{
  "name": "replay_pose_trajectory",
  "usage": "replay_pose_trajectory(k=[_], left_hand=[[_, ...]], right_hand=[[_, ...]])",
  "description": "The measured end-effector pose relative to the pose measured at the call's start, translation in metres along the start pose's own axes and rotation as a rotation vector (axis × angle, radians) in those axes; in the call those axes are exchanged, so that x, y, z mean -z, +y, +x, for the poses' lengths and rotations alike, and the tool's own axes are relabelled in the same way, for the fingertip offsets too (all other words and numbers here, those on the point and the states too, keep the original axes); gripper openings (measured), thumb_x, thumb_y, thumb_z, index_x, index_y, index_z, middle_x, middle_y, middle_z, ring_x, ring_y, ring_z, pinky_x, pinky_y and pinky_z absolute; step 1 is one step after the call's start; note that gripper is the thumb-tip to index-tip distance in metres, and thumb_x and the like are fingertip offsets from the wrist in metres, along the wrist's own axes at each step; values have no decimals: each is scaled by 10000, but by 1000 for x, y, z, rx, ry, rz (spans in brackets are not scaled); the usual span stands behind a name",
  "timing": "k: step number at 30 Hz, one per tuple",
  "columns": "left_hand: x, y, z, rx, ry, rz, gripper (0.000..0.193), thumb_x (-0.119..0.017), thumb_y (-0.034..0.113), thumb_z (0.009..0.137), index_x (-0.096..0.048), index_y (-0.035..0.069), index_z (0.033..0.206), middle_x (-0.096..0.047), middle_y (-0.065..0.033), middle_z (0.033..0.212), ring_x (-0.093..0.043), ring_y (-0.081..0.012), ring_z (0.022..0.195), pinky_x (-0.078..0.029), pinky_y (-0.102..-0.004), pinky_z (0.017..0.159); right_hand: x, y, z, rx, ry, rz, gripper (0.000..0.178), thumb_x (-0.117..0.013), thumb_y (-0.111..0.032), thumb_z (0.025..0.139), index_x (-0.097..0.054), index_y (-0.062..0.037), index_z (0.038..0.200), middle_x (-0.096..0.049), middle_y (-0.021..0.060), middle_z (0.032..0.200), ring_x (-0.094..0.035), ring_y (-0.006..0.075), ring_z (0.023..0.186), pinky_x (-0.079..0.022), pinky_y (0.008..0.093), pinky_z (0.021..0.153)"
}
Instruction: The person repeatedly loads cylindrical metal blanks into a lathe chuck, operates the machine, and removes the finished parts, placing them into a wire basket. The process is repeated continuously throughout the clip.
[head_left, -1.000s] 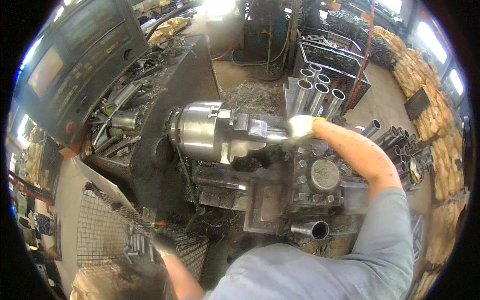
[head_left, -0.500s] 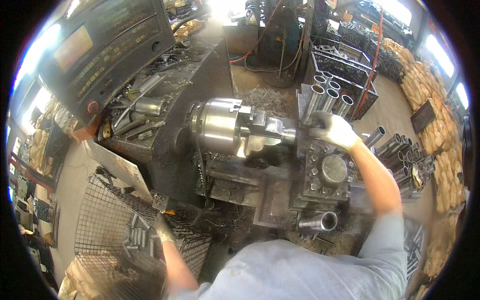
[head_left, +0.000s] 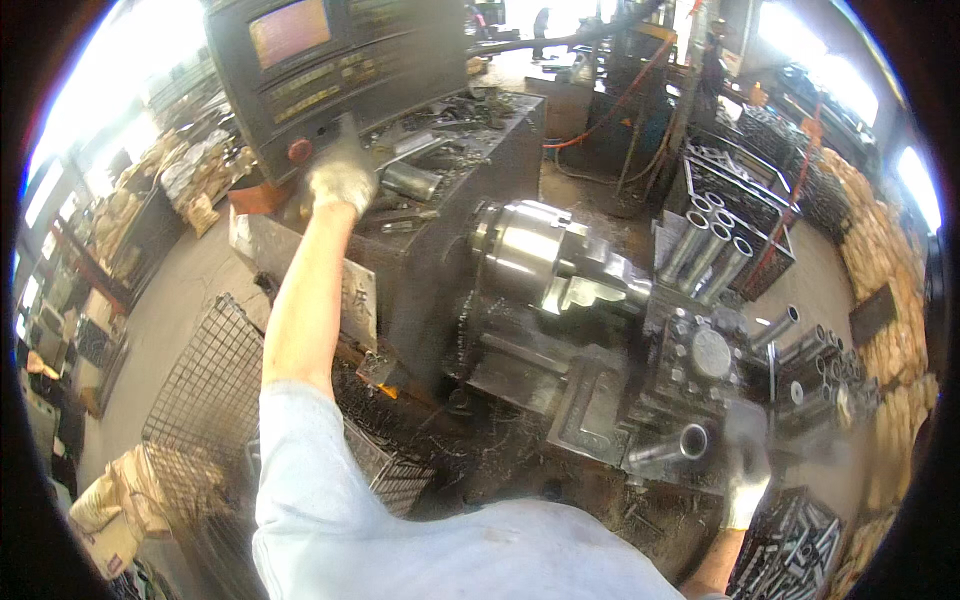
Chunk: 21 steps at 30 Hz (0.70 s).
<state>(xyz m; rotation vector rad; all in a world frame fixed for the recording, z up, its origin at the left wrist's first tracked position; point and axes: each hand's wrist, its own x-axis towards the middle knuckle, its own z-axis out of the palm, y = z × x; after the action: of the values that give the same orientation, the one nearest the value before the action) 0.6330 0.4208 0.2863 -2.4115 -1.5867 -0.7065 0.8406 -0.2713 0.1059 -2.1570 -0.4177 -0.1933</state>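
My left hand (head_left: 340, 183), in a pale work glove, is stretched out at the lower edge of the lathe's control panel (head_left: 320, 75), close to a round red button (head_left: 299, 150). Motion smears its fingers. My right hand (head_left: 744, 475), also gloved and badly blurred, is low on the right beside a short metal tube (head_left: 672, 445) lying at the tool post (head_left: 711, 353). Whether it holds anything does not show. A shiny lathe chuck (head_left: 520, 245) with a metal piece in its jaws sits between the hands.
Several upright metal tubes (head_left: 721, 232) stand behind the tool post. More tubes (head_left: 825, 365) are grouped at the right. A wire basket (head_left: 205, 370) is at lower left, a crate of metal pieces (head_left: 795, 550) at lower right. Tools and a tube (head_left: 410, 181) lie on the machine top.
My left hand has gone from the wire basket up to the control panel. My right hand has come from the chuck's far side down to the near right. The view has shifted left.
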Motion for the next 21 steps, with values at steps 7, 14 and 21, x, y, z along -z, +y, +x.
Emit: replay_pose_trajectory(k=[7, 14, 21], left_hand=[[18, 28, -39, -111, 304, -155, 582, -610, 305, 1045, -504, 51, 1557, -715, -263, 1313, -740, -382, 1151, -593, -463, 955], [-36, 48, -428, -486, -98, -748, 217, -776, 27, 862, -748, 3, 1076, -769, -211, 978, -768, -376, 874, -631, -429, 798], [-55, -16, -665, 270, -1194, -403, 447, -627, 464, 996, -710, 168, 1321, -734, -200, 1269, -699, -389, 1195, -556, -463, 1010]], right_hand=[[23, -1, -47, -63, -70, -61, 334, -741, -93, 885, -741, 36, 1193, -809, 136, 1040, -761, 189, 952, -583, 327, 906], [-9, 29, -49, -26, -367, 104, 534, -788, -118, 853, -657, 12, 1353, -800, 122, 1086, -747, 160, 926, -592, 301, 877], [-72, 17, -17, 162, -617, 38, 524, -881, -260, 770, -727, -19, 1209, -791, 142, 967, -744, 195, 838, -590, 352, 758]])
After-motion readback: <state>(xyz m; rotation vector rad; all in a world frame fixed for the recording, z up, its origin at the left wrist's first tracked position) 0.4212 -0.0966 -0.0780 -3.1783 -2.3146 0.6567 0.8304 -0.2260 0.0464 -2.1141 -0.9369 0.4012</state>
